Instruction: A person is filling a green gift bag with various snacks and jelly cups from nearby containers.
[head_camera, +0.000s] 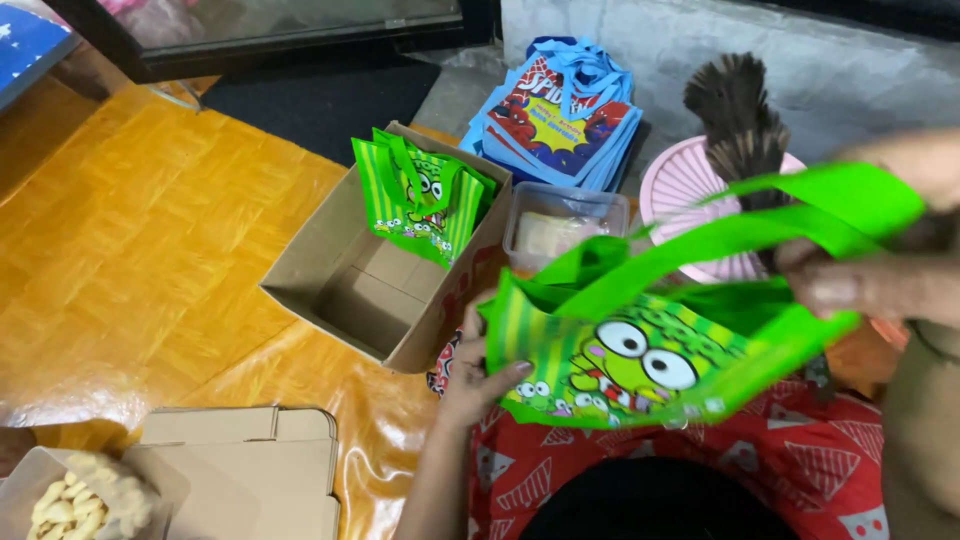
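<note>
**Green bag held sideways over the lap**

The green cartoon tote bag (640, 360) is gripped at its left edge by the left hand (478, 372), fingers pressed on it. Its long axis runs left-right, handles pointing up-right, pinched by the right hand (880, 275).

A home floor used for packing party favours: orange wood-pattern vinyl flooring (150, 220), a dark doormat (320, 100) beyond the hands, stacked blue tote bags (560, 110) against a concrete wall (700, 40).
</note>
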